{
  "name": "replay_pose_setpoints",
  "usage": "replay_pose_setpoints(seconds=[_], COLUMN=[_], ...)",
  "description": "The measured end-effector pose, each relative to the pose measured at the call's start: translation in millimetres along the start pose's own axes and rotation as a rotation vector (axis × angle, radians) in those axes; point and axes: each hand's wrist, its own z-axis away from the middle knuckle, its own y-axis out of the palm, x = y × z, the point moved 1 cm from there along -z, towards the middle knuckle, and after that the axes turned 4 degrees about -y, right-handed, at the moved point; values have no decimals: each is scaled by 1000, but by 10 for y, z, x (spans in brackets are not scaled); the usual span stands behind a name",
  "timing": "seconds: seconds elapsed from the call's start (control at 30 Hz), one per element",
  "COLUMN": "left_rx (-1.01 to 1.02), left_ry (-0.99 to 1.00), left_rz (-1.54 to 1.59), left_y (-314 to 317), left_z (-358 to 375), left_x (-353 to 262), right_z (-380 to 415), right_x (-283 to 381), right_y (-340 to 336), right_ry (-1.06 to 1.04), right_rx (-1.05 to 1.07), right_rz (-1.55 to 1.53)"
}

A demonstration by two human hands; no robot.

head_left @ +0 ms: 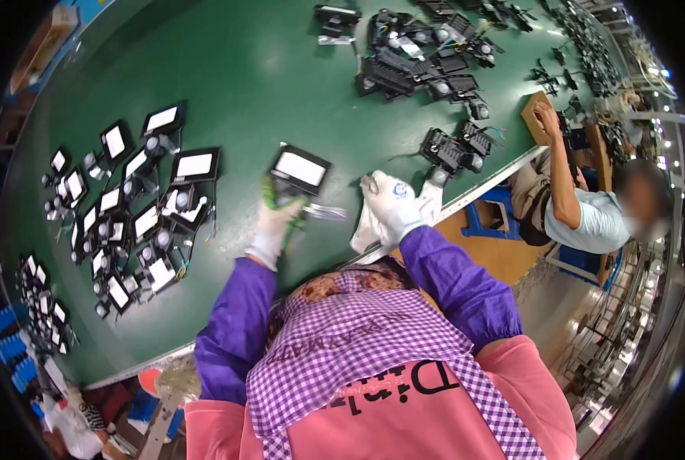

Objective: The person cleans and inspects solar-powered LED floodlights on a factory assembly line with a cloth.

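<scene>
My left hand (277,218), in a white glove with green on the fingers, is closed on the lower edge of a black lamp unit (301,169) with a white panel facing up. A clear plastic strip (326,211) shows just right of those fingers. My right hand (392,201), in a white glove, has its fingers bent down onto a white cloth (369,230) near the table's front edge. The cloth lies partly under that hand and spreads to both sides of it.
Many similar lamp units (144,222) lie on the green table (235,84) at the left. Black units with ribbed backs (388,75) are heaped at the upper right. A co-worker (588,218) sits at the right, one hand on a cardboard box (536,119).
</scene>
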Motion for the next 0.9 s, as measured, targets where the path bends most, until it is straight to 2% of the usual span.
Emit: replay_pose_setpoints(seconds=[0.03, 0.07, 0.1, 0.13, 0.17, 0.2, 0.27, 0.3, 0.33, 0.37, 0.4, 0.47, 0.5, 0.53, 0.57, 0.6, 0.63, 0.67, 0.73, 0.77, 0.8, 0.87, 0.9], left_rx=[-20, -64, -189, -211, -242, -516, -684, -773, -750, -636, -466, 85, 392, 561, 719, 783, 856, 811, 774, 776, 789, 747, 723], left_ry=[59, 30, 93, 90, 99, 553, 322, 561, 677, 818, 867, 959, 889, 870, 832, 846, 780, 756, 762, 771, 695, 780, 749], left_rz=[49, -37, -119, -156, -419, -1113, -1358, -1356, -1326, -1278, -1380, -1408, -1470, -1588, -1658, -1734, -1785, -1795, -1744, -1720, -1728, -1687, -1684], left_y=[-99, -211, -306, -425, -475, -685, -139, -41, 293, 696, 992, 1608, 1909, 2170, 2379, 2537, 2669, 2758, 2765, 2706, 2628, 2347, 2196], left_z=[-90, -133, -162, -256, -240, -402, -16, -55, 44, 179, 137, 7, -16, 14, -51, -131, -172, -221, -352, -387, -424, -438, -405], left_x=[-221, -487, -682, -829, -985, -865, -1336, -1314, -1439, -1524, -1452, -1108, -897, -688, -472, -235, -130, 9, 154, 149, 123, 33, -56], right_z=[81, 178, 266, 335, 394, 449, 539, 560, 591, 607, 609, 644, 725, 720, 772, 798, 826, 898, 921, 924, 885, 978, 981], right_x=[41, 43, 29, 13, 9, 6, -79, -134, -178, -197, -200, -207, -140, -314, -361, -579, -485, -492, -522, -622, -718, -681, -677], right_y=[-38, -28, -4, 14, -14, -43, 9, 48, 82, 82, 84, 111, -48, 204, 216, 541, 346, 226, 156, 248, 301, -47, -203], right_ry=[65, 66, 66, 63, 56, 49, 6, 17, 16, 20, 19, 3, -159, -412, -597, -630, -560, -536, -229, -105, 18, 173, 244], right_rx=[49, 49, 66, 82, 135, 188, 197, 208, 177, 184, 192, 199, 176, 218, 149, 20, 174, 70, 65, 108, 157, 3, -72], right_rz=[-47, -82, -87, -93, -86, -80, -69, -93, -93, -95, -96, -155, -120, 98, 262, 83, 66, -25, -317, -282, -255, -506, -633])
